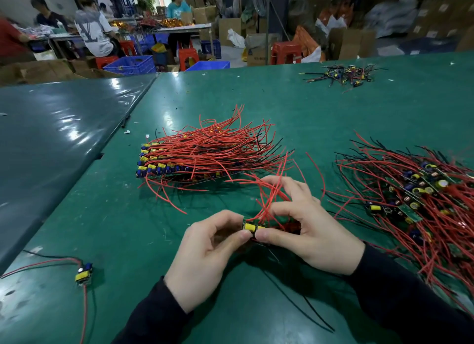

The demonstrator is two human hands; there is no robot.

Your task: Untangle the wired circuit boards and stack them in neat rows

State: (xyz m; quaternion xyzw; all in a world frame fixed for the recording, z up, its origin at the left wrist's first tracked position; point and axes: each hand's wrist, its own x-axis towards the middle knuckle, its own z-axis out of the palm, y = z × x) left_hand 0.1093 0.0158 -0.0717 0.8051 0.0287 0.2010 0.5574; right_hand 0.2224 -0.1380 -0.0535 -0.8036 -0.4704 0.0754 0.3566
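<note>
Red-wired circuit boards (259,227), small bundle: pinched between left hand (205,251) and right hand (307,230), low over green worktop (128,215). Stacked rows (179,161) just beyond the hands. Tangled pile (415,197) to their right.

Beyond the green table's (333,107) far edge stand red stools (286,52), blue crates (130,64) and stacked cardboard boxes (229,30). People sit at another long table (179,28).

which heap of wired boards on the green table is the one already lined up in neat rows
The stacked pile just beyond the hands, centre-left: its boards sit side by side in rows. The pile at the right is jumbled, and the small far pile is loose.
</note>
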